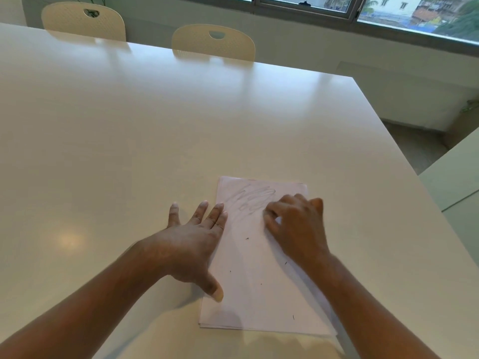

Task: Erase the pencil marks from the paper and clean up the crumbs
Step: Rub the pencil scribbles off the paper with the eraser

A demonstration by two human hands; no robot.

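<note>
From the head camera, a thin stack of white paper (259,294) lies near the front edge of a pale glossy table (155,138), a little right of centre. Grey pencil marks (255,198) loop across its far end. A few dark crumbs (247,238) are scattered over the middle and near part of the sheet.

The left hand (193,239) lies flat with its fingers straight and spread. Its palm rests on the table along the paper's left edge, its thumb presses the sheet lower down, and the two fingers nearest the paper overlap that edge.

The right hand (298,224) sits on the far right part of the paper, just beside the scribble, its fingers curled down. A small white piece shows between thumb and fingers, probably an eraser (278,220), though motion blur leaves it uncertain.

Two cream chairs (213,42) stand at the table's far side, under a window (363,9).
</note>
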